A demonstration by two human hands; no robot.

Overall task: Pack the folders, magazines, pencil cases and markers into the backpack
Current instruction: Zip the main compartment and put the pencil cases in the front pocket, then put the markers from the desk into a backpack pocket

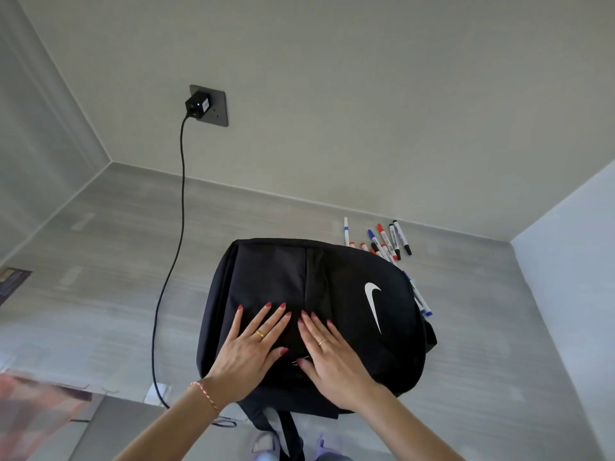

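A black backpack (332, 277) with a white swoosh logo lies flat on the grey surface, zipped shut as far as I can see. My left hand (253, 344) and my right hand (329, 351) rest flat on its near half, palms down, fingers spread, holding nothing. Several markers (387, 239) with red, blue and black caps lie loose just beyond the backpack's far right corner. Another blue-capped marker (420, 296) sticks out from under the backpack's right edge. A magazine (30, 407) with a reddish cover lies blurred at the lower left.
A black charger (198, 106) is plugged into a wall socket, and its cable (173, 261) runs down across the surface left of the backpack. A dark printed sheet (11, 282) shows at the left edge. Walls close in behind and on the right.
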